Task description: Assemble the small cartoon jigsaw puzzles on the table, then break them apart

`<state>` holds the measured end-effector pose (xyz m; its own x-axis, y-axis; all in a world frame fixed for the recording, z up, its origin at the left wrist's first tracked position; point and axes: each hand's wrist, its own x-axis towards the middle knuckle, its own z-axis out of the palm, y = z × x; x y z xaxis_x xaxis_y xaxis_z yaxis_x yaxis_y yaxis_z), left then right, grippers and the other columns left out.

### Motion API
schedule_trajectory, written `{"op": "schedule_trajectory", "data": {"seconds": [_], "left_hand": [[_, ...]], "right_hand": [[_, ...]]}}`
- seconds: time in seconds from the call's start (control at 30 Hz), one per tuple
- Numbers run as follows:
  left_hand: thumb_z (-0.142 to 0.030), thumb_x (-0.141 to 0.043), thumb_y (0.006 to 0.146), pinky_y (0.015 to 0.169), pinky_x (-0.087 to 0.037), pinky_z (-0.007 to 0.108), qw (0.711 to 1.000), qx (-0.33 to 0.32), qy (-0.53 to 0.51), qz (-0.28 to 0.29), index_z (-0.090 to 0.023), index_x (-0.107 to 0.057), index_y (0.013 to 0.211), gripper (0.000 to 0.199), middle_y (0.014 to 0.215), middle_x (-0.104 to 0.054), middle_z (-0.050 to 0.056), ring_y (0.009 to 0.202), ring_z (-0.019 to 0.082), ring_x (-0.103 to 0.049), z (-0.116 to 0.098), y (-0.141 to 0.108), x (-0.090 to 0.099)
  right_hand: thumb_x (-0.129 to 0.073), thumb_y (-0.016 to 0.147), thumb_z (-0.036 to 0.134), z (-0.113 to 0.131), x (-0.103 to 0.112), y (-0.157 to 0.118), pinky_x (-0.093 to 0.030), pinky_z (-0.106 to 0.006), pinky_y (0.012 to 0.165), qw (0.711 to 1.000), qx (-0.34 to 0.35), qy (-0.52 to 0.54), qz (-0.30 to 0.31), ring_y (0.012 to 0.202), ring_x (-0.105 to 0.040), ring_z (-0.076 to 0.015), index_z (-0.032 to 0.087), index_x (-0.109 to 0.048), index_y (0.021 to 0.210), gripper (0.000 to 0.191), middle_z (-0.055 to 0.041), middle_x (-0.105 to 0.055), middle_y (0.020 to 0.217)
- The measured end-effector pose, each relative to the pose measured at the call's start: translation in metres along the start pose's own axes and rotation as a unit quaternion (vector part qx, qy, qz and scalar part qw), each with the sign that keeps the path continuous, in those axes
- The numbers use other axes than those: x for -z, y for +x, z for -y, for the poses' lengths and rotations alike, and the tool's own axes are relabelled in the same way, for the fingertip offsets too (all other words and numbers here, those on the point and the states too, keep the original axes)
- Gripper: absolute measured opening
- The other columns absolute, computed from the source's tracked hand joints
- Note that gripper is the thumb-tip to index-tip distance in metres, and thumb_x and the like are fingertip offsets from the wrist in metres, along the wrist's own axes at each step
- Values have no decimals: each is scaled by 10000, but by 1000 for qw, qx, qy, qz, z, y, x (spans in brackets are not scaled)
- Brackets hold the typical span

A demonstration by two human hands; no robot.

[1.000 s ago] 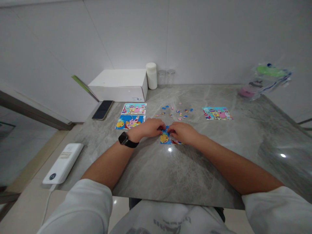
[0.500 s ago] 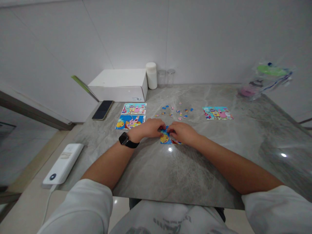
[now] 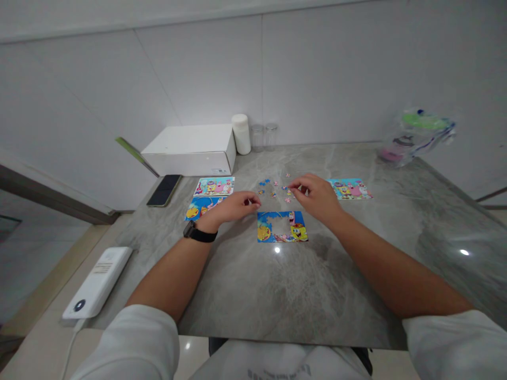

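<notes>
A cartoon puzzle point(image 3: 299, 233) lies on the grey table, its border joined around a bare gap in the middle. Loose pieces point(image 3: 267, 181) are scattered behind it. My right hand point(image 3: 317, 196) is over the right side of these pieces, thumb and forefinger close together at a piece; whether it is gripped is too small to tell. My left hand point(image 3: 237, 206), with a black watch on the wrist, rests left of the puzzle's upper corner, fingers curled apart and nothing visible between them. It partly covers a blue picture card point(image 3: 193, 210).
Another picture card point(image 3: 216, 186) lies at the left, and a finished-looking one point(image 3: 352, 189) at the right. Further back stand a white box point(image 3: 190, 142), a white bottle point(image 3: 241, 134) and two glasses point(image 3: 271, 137). A phone point(image 3: 164, 190), power bank point(image 3: 98, 282) and plastic bag point(image 3: 415, 137) are around the edges.
My right hand has left the puzzle and moved up and right to the loose pieces. My left hand has drawn back slightly left, uncovering the puzzle. The view has shifted a little.
</notes>
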<state>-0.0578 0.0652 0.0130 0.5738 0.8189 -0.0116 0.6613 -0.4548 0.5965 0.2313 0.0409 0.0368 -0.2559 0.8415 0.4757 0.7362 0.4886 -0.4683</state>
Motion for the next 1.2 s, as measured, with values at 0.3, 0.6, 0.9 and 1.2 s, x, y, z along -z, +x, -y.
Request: {"op": "schedule_trajectory", "data": {"seconds": [0.3,0.6,0.9,1.2], "left_hand": [[-193,-570,931,978,-534,386,964,52,138,-223,-181,-725,1125,249,1104,-735,96,1027,238,-672,37,5,-9],[-306,-605,983,995,-520,449,953,61,224,-193,-220,-774,1161,260,1170,-734,110,1098,295,-669,37,3,-27],[-341,-600,1000,945,-501,444,953,56,233,-185,-239,-791,1163,271,1140,-728,106,1054,296,-663,37,3,-28],[-315,-603,987,937,-506,446,952,49,232,-195,-239,-785,1162,263,1137,-725,110,1052,296,-665,38,3,-32]], "right_hand": [[-593,934,228,-48,-1,8,-509,-353,815,996,-33,-21,-79,786,-636,-211,202,-778,987,194,-81,-735,948],[-588,908,202,-101,-44,-6,-527,-368,829,996,-47,-4,-69,836,-646,-234,207,-769,959,188,-93,-732,959],[-562,938,192,-101,-47,-9,-524,-368,870,998,-35,6,-51,909,-659,-236,202,-735,1119,250,-91,-724,1024],[-561,960,200,-97,-44,-9,-515,-401,949,999,-20,-25,-32,981,-665,-260,206,-748,1073,218,-109,-730,1045]]}}
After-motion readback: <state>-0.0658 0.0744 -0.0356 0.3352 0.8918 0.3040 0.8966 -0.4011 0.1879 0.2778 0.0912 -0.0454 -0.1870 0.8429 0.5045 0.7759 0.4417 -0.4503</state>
